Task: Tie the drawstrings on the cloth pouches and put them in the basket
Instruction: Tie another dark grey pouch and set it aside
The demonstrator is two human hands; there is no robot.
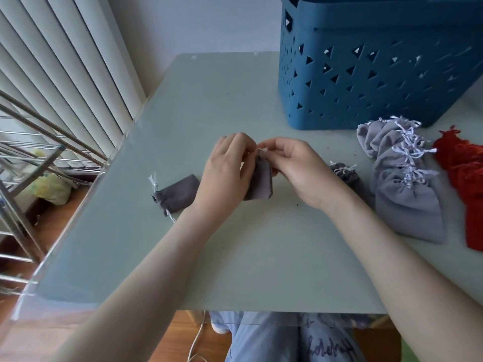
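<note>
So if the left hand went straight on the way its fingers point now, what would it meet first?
Its fingers point up and right, so the left hand would first meet the fingertips of the right hand at the neck of the pouch. Beyond, probably the basket; depth is unclear.

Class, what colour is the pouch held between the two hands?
Dark grey pouch, with a white drawstring; the head view shows it.

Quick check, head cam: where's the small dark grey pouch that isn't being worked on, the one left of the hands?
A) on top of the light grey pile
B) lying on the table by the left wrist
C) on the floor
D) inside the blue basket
B: the dark grey pouch lies flat on the table beside the left hand, far from the blue basket.
</note>
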